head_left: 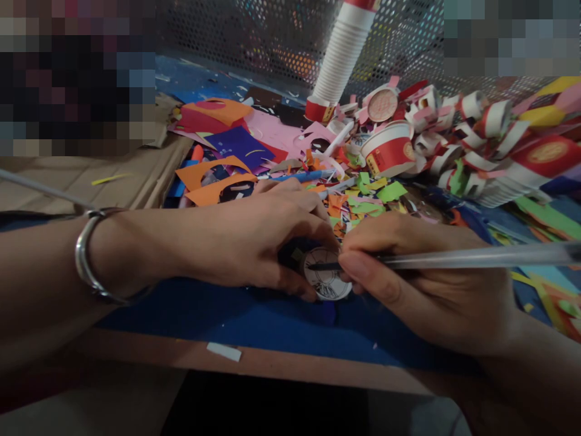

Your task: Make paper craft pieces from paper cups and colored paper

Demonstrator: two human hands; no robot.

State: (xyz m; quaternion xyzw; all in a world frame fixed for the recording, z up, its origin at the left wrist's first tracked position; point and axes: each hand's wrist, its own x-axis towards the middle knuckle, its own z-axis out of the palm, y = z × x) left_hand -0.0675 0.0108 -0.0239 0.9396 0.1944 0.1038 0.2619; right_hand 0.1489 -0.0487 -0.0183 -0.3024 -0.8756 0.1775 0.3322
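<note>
My right hand (pixel 422 284) grips a pen (pixel 467 257) with a clear barrel and a dark tip end. The tip rests on or just above a small round white paper disc (pixel 334 289), which carries black drawn lines. From the other side, my left hand (pixel 276 236) curves round the disc, thumb and fingers at its edge, steadying it low over the blue tabletop (pixel 190 309). Whether the disc is a loose piece or the bottom of a paper cup cannot be made out. A metal bangle (pixel 84 254) circles my left wrist.
Beyond my hands lie paper scraps (pixel 372 203), an orange cut sheet (pixel 213 175) and a dark blue sheet (pixel 240 145). A tall stack of paper cups (pixel 342 51) stands behind, near a red-and-white cup (pixel 390 148). Cardboard (pixel 136 178) lies left; a perforated metal panel (pixel 227 36) backs the table.
</note>
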